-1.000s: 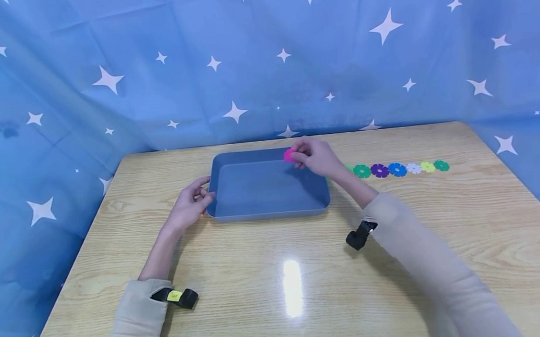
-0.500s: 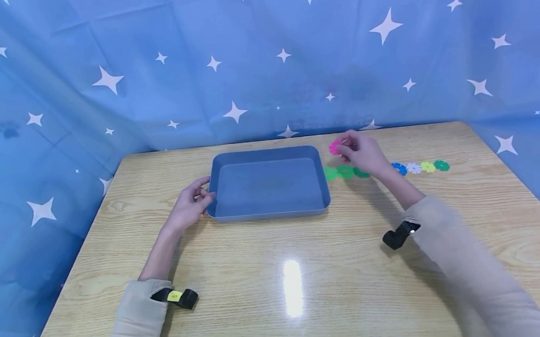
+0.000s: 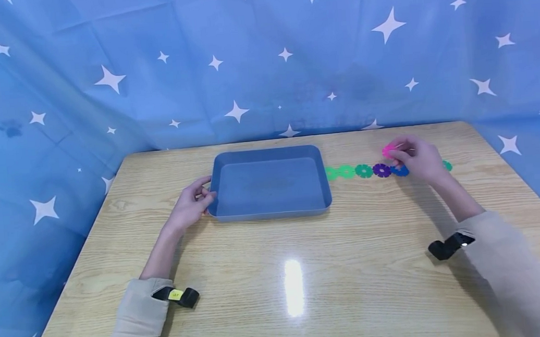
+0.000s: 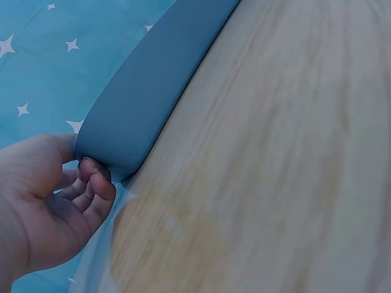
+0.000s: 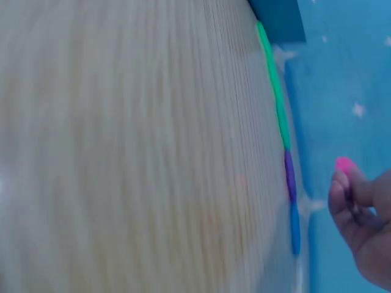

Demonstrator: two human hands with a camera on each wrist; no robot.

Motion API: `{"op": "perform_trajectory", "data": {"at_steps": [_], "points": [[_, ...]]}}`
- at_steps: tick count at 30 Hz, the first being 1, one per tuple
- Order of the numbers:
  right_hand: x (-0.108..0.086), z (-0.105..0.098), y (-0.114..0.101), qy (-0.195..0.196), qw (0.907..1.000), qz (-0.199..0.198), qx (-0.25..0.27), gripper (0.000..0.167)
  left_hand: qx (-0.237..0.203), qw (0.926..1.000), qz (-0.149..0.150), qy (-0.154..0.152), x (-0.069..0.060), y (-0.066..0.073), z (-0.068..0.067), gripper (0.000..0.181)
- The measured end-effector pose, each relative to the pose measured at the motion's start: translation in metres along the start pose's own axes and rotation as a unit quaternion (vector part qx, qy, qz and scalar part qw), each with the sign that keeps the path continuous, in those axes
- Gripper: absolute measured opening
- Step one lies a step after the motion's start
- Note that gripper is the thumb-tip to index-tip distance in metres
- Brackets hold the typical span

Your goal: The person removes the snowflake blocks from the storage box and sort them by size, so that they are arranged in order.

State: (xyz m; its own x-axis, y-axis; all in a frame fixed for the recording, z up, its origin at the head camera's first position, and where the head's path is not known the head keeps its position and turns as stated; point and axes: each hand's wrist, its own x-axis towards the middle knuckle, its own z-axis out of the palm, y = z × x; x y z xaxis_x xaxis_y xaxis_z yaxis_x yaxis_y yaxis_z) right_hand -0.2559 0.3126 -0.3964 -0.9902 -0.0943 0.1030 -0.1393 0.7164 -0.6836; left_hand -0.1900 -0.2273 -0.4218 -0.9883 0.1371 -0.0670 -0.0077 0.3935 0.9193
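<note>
A blue-grey rectangular tray (image 3: 271,186) lies toward the back of the wooden table. My left hand (image 3: 187,205) grips its left rim, with the thumb over the edge and the other fingers curled outside the wall (image 4: 140,91). Between right thumb and fingertips I pinch a pink snowflake disc (image 3: 388,152), raised above the table. The right hand (image 3: 422,159) hovers over the right part of a row of notched discs, among them a green disc (image 3: 364,171), a purple disc (image 3: 382,170) and a partly covered blue disc (image 3: 400,171). My hand hides other discs there.
The row runs rightward from the tray's right wall, ending in a green disc (image 3: 447,165). Behind the wooden table (image 3: 240,280) hangs a blue star-patterned curtain (image 3: 263,75). Both wrists wear a small black camera (image 3: 445,247).
My right hand has carried the pink disc from over the tray's back right corner rightward along the row of discs. The left hand and tray stay put.
</note>
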Motion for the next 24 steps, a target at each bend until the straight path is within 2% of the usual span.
{"op": "perform_trajectory", "data": {"at_steps": [8,15,21,24], "points": [[-0.014,-0.037,0.038,0.039,0.9982,0.031,-0.034,0.035,-0.003,1.0000,0.001,0.005,0.002,0.000,0.000,0.055],[-0.021,-0.062,0.065,0.047,0.9951,0.076,-0.041,0.042,-0.013,0.9999,0.003,0.002,0.001,0.001,0.000,0.056],[-0.024,-0.073,0.085,0.050,0.9911,0.124,0.002,0.047,-0.011,0.9999,0.002,0.002,0.001,0.000,0.001,0.056],[-0.025,-0.077,0.093,0.058,0.9879,0.143,0.006,0.050,-0.007,1.0000,0.001,0.002,0.000,0.000,0.001,0.056]]}}
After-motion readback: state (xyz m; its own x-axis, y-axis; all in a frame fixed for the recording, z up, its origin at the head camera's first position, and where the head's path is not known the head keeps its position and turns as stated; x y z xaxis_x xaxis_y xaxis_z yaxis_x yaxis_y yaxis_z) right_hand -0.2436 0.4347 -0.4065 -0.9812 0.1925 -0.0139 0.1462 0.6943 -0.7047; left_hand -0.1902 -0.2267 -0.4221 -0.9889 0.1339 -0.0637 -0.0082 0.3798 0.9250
